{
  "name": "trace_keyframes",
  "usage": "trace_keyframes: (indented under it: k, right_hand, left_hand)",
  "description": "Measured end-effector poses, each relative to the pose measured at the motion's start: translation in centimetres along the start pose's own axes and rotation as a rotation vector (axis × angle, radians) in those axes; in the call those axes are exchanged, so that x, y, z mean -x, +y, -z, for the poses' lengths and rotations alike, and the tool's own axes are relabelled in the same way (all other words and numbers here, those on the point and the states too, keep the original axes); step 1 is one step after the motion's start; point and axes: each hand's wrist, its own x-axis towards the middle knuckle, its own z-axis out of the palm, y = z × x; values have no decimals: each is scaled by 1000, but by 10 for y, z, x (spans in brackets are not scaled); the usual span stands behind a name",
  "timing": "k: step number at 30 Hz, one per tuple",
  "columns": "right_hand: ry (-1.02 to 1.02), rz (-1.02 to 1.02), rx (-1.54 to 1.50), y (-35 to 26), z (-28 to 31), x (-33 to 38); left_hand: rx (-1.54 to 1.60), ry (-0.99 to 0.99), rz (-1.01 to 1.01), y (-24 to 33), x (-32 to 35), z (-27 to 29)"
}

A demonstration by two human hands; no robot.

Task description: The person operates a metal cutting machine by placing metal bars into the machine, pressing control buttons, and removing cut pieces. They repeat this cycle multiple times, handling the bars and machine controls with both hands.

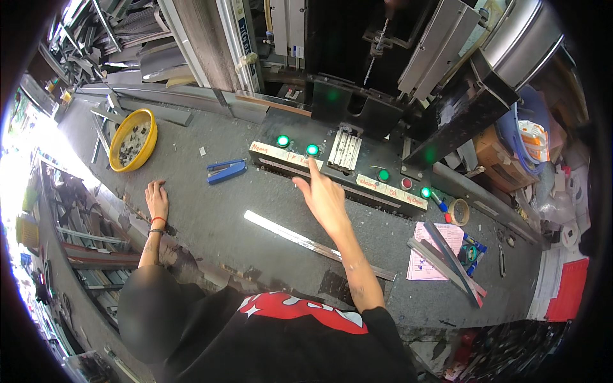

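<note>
With its index finger stretched out, my right hand [322, 196] reaches to a lit green push button [311, 150] on the front of a black machine base [281, 127]. The fingertip is at the button's lower edge; whether it presses cannot be told. The thumb stands apart and the hand holds nothing. My left hand [157, 201] lies flat on the grey bench near its left edge, fingers loosely spread and empty. Between my arms lies a long silvery metal strip [287, 235]. A ribbed aluminium profile piece [345, 152] sits on the base, below a long drill bit [377, 54].
A yellow bowl [151, 148] of small dark parts and a blue stapler [227, 171] are at left. At right are more buttons [383, 175], a pink paper [421, 265] under metal strips [447, 262], and a tape roll [458, 211]. Scrap profiles [128, 32] pile up far left.
</note>
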Motion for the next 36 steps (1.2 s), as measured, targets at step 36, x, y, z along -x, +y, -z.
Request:
trace_keyframes:
  k: [36]
  right_hand:
    - [526,-254,231,115,22,25]
  left_hand:
    - [52,40,47,2,2,2]
